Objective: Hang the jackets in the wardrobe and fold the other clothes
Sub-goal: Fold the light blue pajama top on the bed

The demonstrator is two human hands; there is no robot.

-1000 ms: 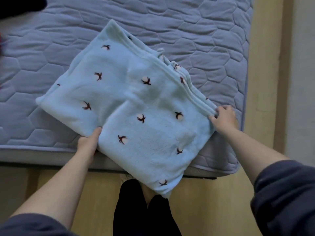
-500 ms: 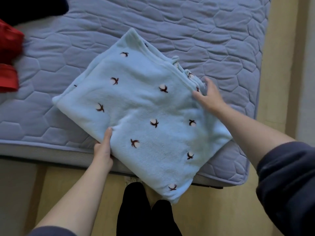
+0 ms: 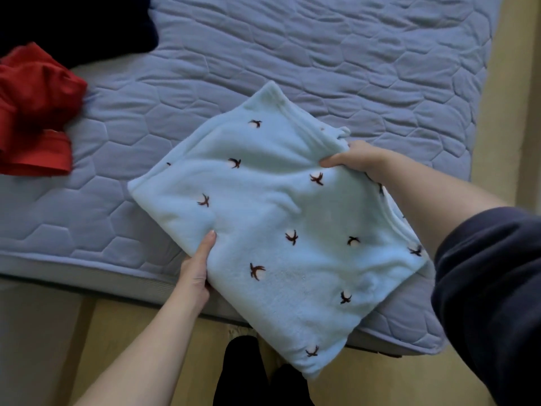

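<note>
Pale-blue fleece, dotted with small dark-brown sprigs on white puffs, makes up the folded garment [image 3: 278, 230], which is laid diagonally across the near right corner of the quilted grey-blue mattress [image 3: 322, 68]. One corner of the fleece is seen to overhang the mattress's near edge, above the yellowish floor [image 3: 146, 332].

The garment's left-hand edge, close to the mattress's near edge, is gripped by the left hand [image 3: 194, 276]. Its thumb is pressed flat on top of the fabric and its fingers are tucked underneath, out of sight. The opposite edge, where several layers are stacked, is clamped by the right hand [image 3: 360, 161], with the thumb laid over the top and the fingers curled below. That side appears raised a little off the mattress, and the cloth is puckered around the grip.

A crumpled red garment [image 3: 32, 112] is found at the mattress's left side, well apart from the fleece. A dark, nearly black cloth [image 3: 73, 19] is seen at its far left corner. The right forearm is bare up to a pushed-back dark-blue sleeve [image 3: 491, 288]. Black-clad legs [image 3: 243, 370] are visible below the mattress's near edge.
</note>
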